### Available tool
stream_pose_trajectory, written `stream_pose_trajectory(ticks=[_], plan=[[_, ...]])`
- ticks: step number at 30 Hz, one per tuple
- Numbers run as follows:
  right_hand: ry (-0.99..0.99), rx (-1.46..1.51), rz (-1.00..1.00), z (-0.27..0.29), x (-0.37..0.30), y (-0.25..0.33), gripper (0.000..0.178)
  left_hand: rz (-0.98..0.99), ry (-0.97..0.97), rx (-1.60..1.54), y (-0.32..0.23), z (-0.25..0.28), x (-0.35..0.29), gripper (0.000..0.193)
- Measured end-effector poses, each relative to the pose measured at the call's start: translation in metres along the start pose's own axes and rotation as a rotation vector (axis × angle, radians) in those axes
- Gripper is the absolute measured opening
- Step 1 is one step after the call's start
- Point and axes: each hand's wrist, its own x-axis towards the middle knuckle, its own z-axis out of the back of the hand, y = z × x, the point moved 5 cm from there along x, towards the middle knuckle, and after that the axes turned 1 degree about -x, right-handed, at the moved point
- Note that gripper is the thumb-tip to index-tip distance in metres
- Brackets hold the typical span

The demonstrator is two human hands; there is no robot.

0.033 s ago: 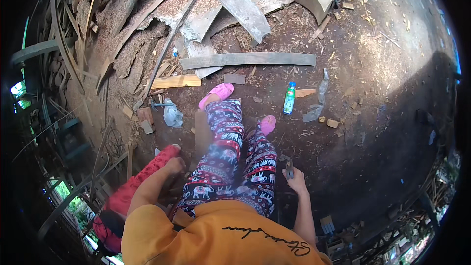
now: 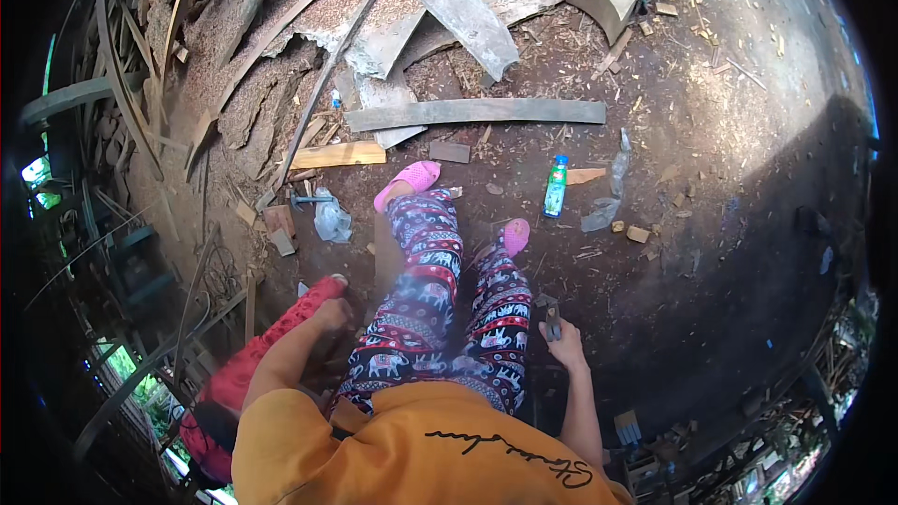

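Note:
My right hand (image 2: pixel 565 346) is beside my right thigh, its fingers closed on a small dark grey piece (image 2: pixel 553 324) whose kind I cannot make out. To the left of my legs, my left hand (image 2: pixel 332 316) is curled closed, next to the red-clothed leg (image 2: pixel 297 316) of another person; whatever it holds, if anything, is hidden. I am seated in patterned trousers (image 2: pixel 426 262), legs stretched forward, with pink shoes (image 2: pixel 417 174). A wooden board (image 2: pixel 386 252) shows partly beside my left shin.
Ahead lie a long curved plank (image 2: pixel 477 112), a yellowish wood piece (image 2: pixel 339 154) and a hammer (image 2: pixel 307 200) near a clear plastic bag (image 2: pixel 332 220). A green-capped bottle (image 2: pixel 555 187) stands or lies right of my feet. Scrap timber (image 2: pixel 140 65) is heaped at left.
My left foot and shin have shifted slightly left. The view has shifted a little; both hands keep nearly the same place and pose.

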Motion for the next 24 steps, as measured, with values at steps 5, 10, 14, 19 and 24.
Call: stream_pose_trajectory(ticks=[5, 10, 14, 19, 24], plan=[[-0.059, 0.036, 0.06, -0.05, 0.01, 0.024, 0.03, 0.137, 0.028, 0.273, 0.054, 0.047, 0.036, 0.033], [-0.087, 0.054, 0.057, -0.103, 0.021, 0.069, 0.028, 0.2, -0.051, 0.353, 0.096, 0.115, 0.111, 0.044], [-0.082, 0.108, -0.04, -0.152, 0.031, 0.126, 0.026, 0.221, -0.018, 0.325, 0.145, 0.134, 0.186, 0.05], [-0.148, 0.145, -0.071, -0.197, 0.052, 0.192, 0.023, 0.521, -0.038, -0.635, 0.2, 0.115, 0.284, 0.079], [-0.144, 0.23, -0.168, -0.231, 0.095, 0.203, 0.026, 0.833, -0.163, -1.352, 0.246, 0.072, 0.364, 0.114]])
